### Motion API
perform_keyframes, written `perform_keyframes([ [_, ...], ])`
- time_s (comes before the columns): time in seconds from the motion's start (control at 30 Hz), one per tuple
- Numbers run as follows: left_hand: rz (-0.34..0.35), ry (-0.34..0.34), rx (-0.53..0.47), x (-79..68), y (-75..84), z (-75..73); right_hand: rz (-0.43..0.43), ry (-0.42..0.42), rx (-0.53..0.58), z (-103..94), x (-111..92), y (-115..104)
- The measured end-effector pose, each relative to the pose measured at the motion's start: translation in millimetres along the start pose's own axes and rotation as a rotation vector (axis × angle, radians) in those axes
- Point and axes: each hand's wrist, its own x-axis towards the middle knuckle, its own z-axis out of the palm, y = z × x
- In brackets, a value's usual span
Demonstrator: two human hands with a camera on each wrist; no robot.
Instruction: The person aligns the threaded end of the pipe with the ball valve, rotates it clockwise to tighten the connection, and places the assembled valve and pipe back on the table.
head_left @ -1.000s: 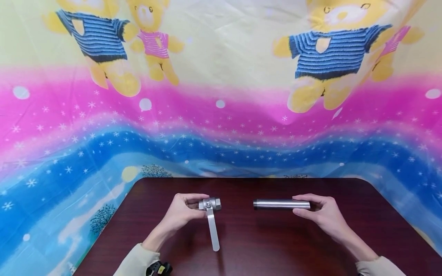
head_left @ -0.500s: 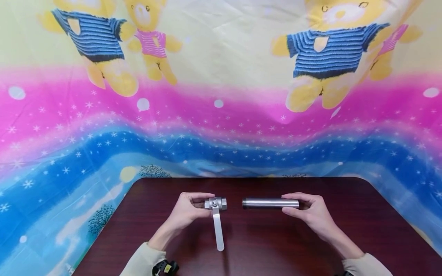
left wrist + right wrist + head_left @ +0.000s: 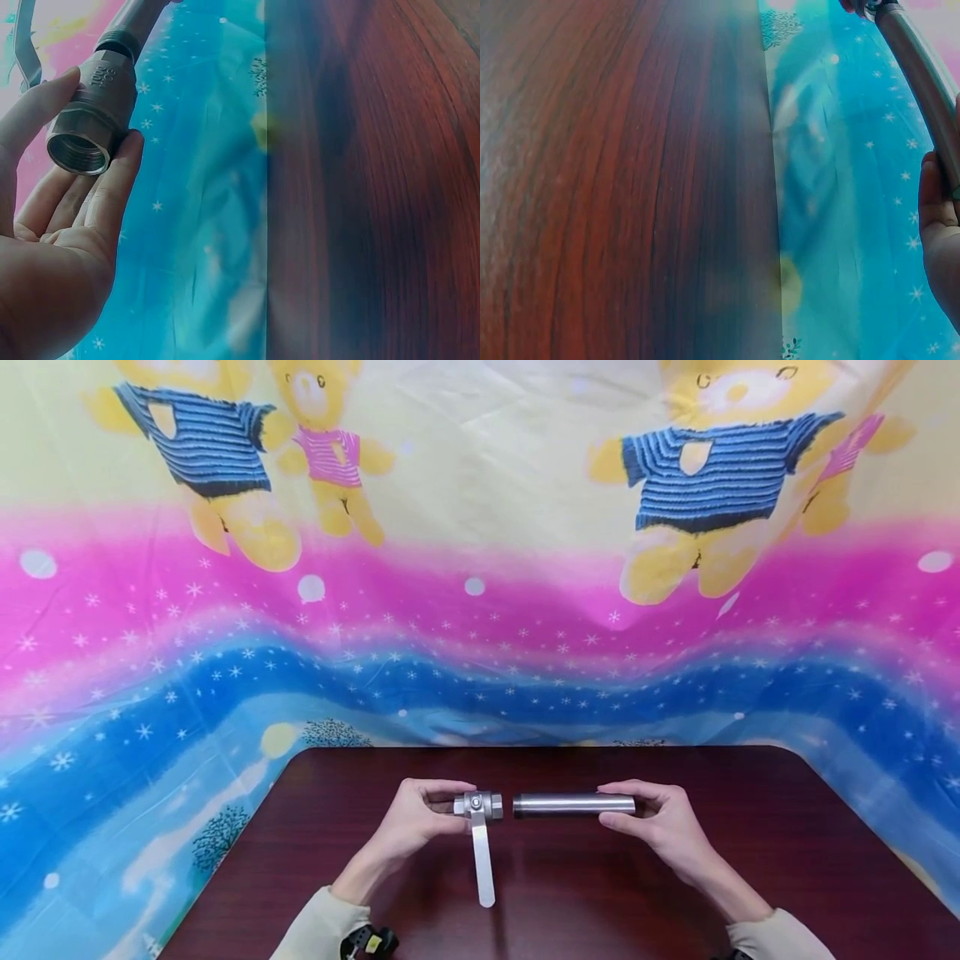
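Above the table, my left hand [image 3: 415,818] pinches a steel ball valve [image 3: 477,804] between thumb and fingers. The valve's long flat lever [image 3: 483,864] hangs toward me. In the left wrist view the threaded opening of the valve [image 3: 94,112] faces the camera. My right hand [image 3: 663,817] grips a shiny metal pipe [image 3: 570,804] near its right end. The pipe lies level, in line with the valve, its dark threaded left end a small gap from the valve's right end. The right wrist view catches the pipe [image 3: 922,82] and part of the right hand [image 3: 941,232].
A dark red-brown wooden table [image 3: 637,893] with rounded far corners lies beneath both hands. Behind it and at both sides hangs a curtain [image 3: 480,635] printed with bears and snowflakes. A black strap device [image 3: 367,941] sits at the left wrist.
Both hands have come toward each other: the left moved right with the valve, the right moved left with the pipe. The gap between the two parts has shrunk to a sliver.
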Motion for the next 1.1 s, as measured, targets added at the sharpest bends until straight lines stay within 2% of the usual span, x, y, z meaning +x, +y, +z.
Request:
perform_keyframes([
  [0.3,-0.023,-0.024,-0.046,0.9,0.7,4.0,0.026,-0.004,0.026,4.2,0.5,-0.6],
  [0.53,-0.042,-0.016,-0.029,0.5,-0.8,4.5,0.02,-0.023,0.06,8.3,-0.9,-2.3],
  [1.1,-0.034,-0.014,-0.028,-0.6,0.0,6.6,0.017,-0.018,0.054,9.9,-1.7,-3.0],
])
